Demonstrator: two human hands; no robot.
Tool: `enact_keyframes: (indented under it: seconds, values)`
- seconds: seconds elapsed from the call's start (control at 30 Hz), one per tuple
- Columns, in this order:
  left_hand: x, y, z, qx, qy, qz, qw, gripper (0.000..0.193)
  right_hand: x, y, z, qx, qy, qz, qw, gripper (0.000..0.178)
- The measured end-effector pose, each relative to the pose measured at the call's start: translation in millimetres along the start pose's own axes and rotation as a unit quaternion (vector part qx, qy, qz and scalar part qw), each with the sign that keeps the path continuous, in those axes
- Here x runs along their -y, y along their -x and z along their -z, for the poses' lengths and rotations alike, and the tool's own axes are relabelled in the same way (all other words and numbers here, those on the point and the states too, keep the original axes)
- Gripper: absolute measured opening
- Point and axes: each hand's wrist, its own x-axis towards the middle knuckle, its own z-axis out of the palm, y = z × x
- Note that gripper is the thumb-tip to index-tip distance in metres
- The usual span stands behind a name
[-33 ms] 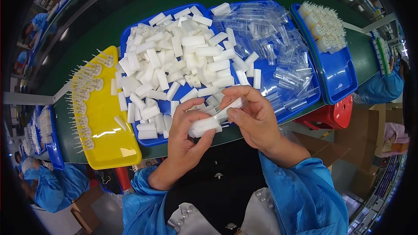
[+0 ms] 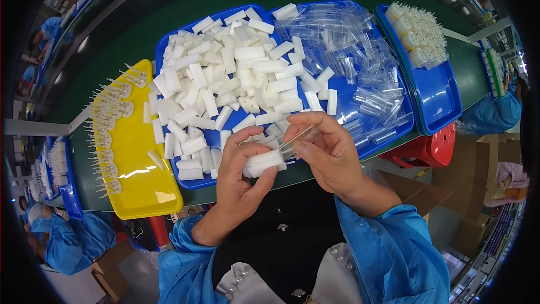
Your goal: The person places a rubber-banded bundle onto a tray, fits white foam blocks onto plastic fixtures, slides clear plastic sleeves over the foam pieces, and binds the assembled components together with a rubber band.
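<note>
Between the thumb and fingers of my left hand (image 2: 239, 171) I hold a white foam block (image 2: 263, 163); it may be more than one piece. My right hand (image 2: 329, 155) pinches a clear plastic tube (image 2: 298, 141) with thumb and fingertips. The tube's lower left end meets the upper end of the foam; I cannot tell whether the foam is inside it. Both hands are over the front edge of a blue tray (image 2: 185, 184) heaped with white foam blocks (image 2: 225, 73).
Right of the foam heap, another blue tray (image 2: 360, 101) holds clear tubes (image 2: 349, 39). A yellow tray (image 2: 146, 186) with thin-stemmed white parts (image 2: 109, 112) stands left. Far right, a blue tray (image 2: 436, 95) carries white bristly pieces (image 2: 416, 34). A red stool (image 2: 433, 149) is below the table.
The clear tube in my right hand has turned slightly, so its edge and shine look different. My hands stay in nearly the same place.
</note>
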Motion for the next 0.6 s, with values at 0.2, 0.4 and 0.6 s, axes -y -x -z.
enact_keyframes:
  seconds: [0.2,0.4,0.6]
  values:
    - [-2.2,1.8,-3.2,-0.025,0.057,0.019,0.998,0.023,2.1,3.3,5.1,0.028,0.009,-0.002,1.000,0.036]
    - [1.2,2.4,-3.3,-0.021,0.095,0.041,0.994,0.020,5.3,2.9,5.8,0.005,0.106,0.005,0.994,0.035]
    - [3.3,-1.0,1.2,0.023,-0.059,-0.022,0.998,0.018,7.5,2.5,7.6,0.008,0.025,-0.029,0.999,0.024]
